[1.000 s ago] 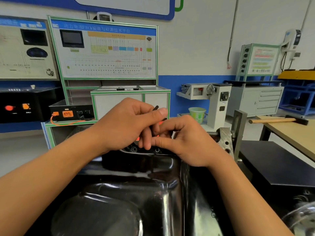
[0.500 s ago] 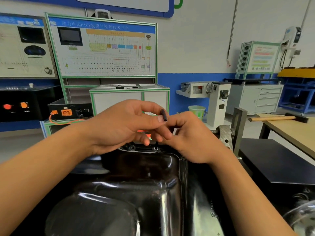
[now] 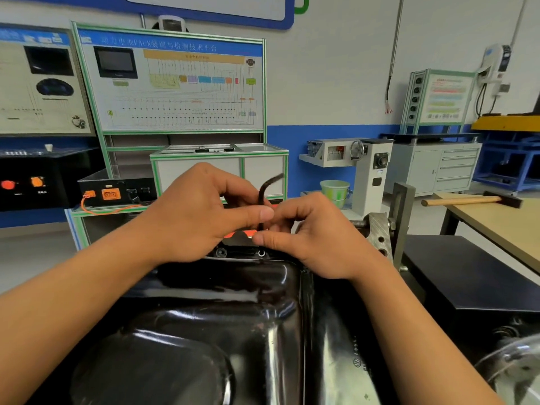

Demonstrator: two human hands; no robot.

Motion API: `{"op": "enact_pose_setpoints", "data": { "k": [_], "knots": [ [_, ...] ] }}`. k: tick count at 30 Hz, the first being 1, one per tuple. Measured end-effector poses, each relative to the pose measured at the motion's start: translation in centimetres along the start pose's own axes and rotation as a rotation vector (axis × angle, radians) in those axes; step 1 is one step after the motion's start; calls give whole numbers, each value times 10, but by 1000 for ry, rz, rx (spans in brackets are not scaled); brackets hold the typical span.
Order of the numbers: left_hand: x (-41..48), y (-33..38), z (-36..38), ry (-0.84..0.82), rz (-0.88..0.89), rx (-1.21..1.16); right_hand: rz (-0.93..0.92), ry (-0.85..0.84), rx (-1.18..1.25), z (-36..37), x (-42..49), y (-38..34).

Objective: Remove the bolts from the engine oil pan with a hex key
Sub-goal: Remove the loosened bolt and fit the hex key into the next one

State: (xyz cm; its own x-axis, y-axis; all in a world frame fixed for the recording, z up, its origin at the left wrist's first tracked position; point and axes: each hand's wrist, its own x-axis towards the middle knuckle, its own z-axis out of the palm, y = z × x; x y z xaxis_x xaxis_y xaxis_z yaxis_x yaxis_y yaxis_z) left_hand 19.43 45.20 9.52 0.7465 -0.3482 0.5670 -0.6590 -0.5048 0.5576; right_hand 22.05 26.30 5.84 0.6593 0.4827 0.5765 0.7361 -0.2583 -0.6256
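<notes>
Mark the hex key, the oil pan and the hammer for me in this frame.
hex key [image 3: 261, 200], head view, on its upright shaft.
oil pan [image 3: 222, 299], head view, on its glossy black top.
hammer [image 3: 461, 201], head view, on its wooden handle.

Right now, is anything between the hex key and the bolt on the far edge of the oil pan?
No loose object. The hex key stands above the bolt, but the thumb of the right hand lies just over it, hiding the key's tip.
</notes>
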Motion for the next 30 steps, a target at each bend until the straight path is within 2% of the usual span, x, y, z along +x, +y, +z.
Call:
{"op": "enact_pose_setpoints", "data": {
  "k": [6,8,12,15,19,23,28,30],
  "knots": [
    [4,0,9,89,14,-2,-9,31,46,6,1,6],
    [4,-2,8,35,-4,-52,0,20,55,5,1,9],
    [3,-2,0,-195,2,-114,4,-49,56,3,-1,8],
    [4,-4,-3,-241,14,-87,9,-93,6,1,-4,6],
    [6,-4,-1,-134,36,-87,-21,-46,-18,2,-4,7],
    [11,-5,3,-22,12,-99,-44,56,130,2,-5,10],
    [12,-4,12,-12,27,-99,-82,138,119,10,-3,9],
    [11,-4,8,-53,34,-97,-75,102,95,9,-4,12]
  ]
}}
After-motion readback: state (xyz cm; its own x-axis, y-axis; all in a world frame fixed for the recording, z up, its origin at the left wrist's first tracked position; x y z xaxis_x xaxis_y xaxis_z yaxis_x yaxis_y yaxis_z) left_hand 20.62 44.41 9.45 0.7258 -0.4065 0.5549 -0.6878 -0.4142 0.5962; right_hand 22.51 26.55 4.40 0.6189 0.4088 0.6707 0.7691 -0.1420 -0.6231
